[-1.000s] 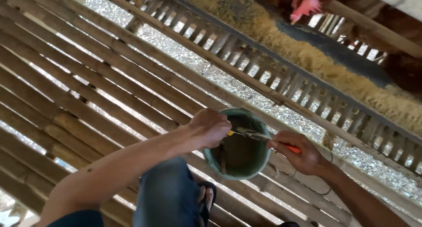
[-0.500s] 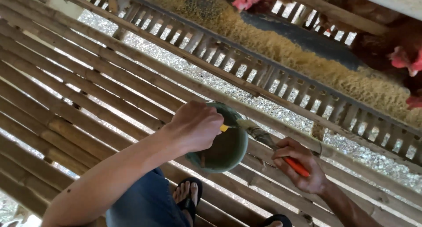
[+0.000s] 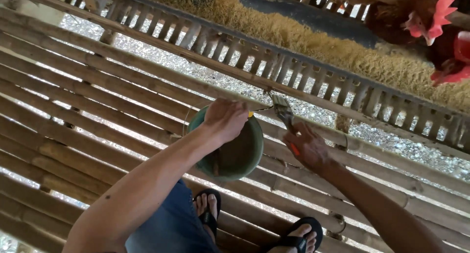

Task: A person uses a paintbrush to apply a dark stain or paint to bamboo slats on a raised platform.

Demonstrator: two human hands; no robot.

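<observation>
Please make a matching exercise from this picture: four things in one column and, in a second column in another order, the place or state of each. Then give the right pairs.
Things:
1. green bucket
2. brush
3. hen
4. sandals

Places or states:
A. behind the slatted rail, over the feed trough
B. on the feet, at the bottom of the view, standing on the bamboo slats
C. held at its rim by the left hand
D. held by the right hand, bristles up toward the rail

Right pairs: 1-C, 2-D, 3-A, 4-B
</observation>
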